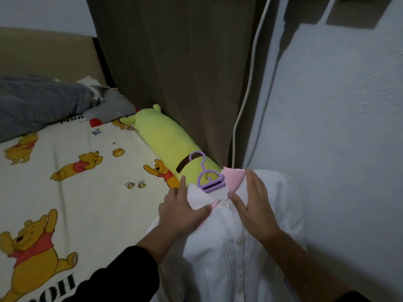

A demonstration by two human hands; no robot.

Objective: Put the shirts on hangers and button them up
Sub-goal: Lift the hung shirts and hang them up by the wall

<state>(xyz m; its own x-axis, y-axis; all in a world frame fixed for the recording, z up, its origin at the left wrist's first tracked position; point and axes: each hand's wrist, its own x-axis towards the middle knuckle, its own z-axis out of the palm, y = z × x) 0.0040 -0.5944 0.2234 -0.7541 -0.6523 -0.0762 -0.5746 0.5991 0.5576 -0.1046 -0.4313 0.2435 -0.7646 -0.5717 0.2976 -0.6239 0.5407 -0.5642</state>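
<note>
Hands flat on a white shirt hung on a purple hanger

White button-front shirt (235,240) of thin pleated cloth lies at the right edge of the bed, its front facing up and its placket running down toward the camera. Several small pale buttons (239,240) show along the placket, and the top one at the neck looks fastened. A purple plastic hanger (209,178) sits inside the shirt, with its hook and neck piece sticking out above the collar and resting against a long lime-green plush bolster (165,136). The collar is white on its left wing and shows a pink underside (234,178) on the right wing, which stands turned up.

The left hand (181,209) lies on the shirt's left shoulder with fingers straight and together, its thumb pressing across the lower edge of the white collar wing. It grips nothing. The right hand (254,203) rests flat on the right shoulder of the shirt, fingers extended and pointing away from the camera, thumb spread toward the neck button; it too only presses on the cloth. Both arms come from dark sleeves (122,277) at the bottom of the view.

The bed is covered with a cream sheet printed with yellow cartoon bears (72,171). A grey rumpled blanket (39,103) lies at its far left. Behind the bolster hangs a brown curtain (174,62), and a white cable (250,88) runs down beside a pale painted wall (338,127).
</note>
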